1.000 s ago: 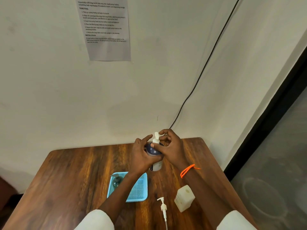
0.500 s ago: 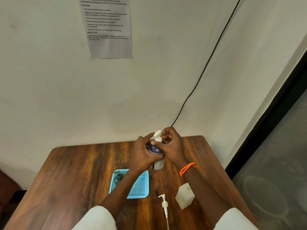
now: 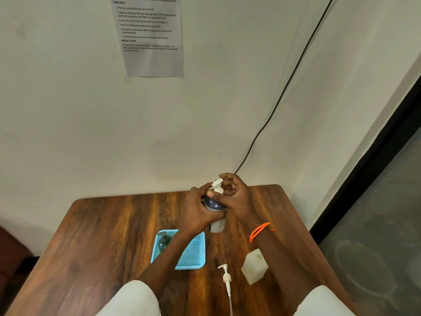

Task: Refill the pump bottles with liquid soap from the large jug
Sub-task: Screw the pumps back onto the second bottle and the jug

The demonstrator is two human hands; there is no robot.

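The left hand (image 3: 200,209) wraps its fingers around the bottle (image 3: 215,207) at 12 o'clock of the surface (image 3: 109,236); the right hand (image 3: 237,199) fingers close on the pump (image 3: 217,185). The jug (image 3: 254,266) stands at 5 o'clock.

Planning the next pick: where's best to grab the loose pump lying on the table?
Probably by the loose pump's white collar, pinched from above across its width. It lies flat, nozzle away from the person, thin tube trailing toward them; the collar is its thickest rigid part. Jug sits close on its right.

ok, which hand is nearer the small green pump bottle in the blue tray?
Left. The left hand grips the dark-topped white bottle just beyond the blue tray holding the green pump bottle; the right hand is farther right.
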